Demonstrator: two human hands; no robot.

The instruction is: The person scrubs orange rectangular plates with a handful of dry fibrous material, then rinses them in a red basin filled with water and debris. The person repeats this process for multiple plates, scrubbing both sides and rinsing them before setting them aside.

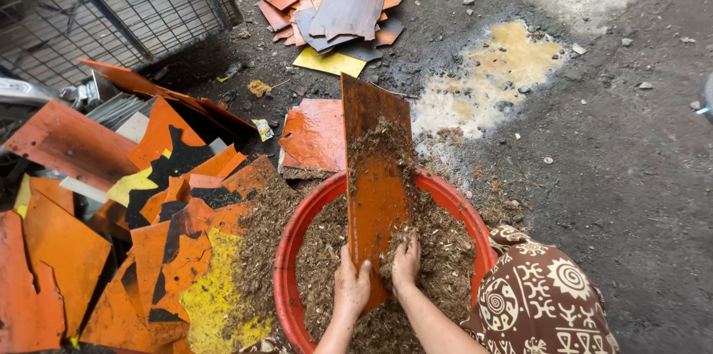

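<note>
Both hands gripping the near end of a long orange board (375, 176): left hand (351, 285) w/ fingers wrapped on its left edge, right hand (405, 263) closed on the right edge. Board leans away from them over a red basin (286, 265) directly underneath, full of brown shredded fibre (445, 250), some stuck to the board too. Pile of orange scrap sheets (148, 198) left of the hands.

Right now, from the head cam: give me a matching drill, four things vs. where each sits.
Things:
1. orange board
2. red basin
3. metal cage
4. yellowish puddle

Places:
A. top left corner
B. ground at upper right of the basin
C. gripped by both hands, left hand and right hand
D. bottom centre, full of brown shavings

Pairs: 1-C, 2-D, 3-A, 4-B
</note>
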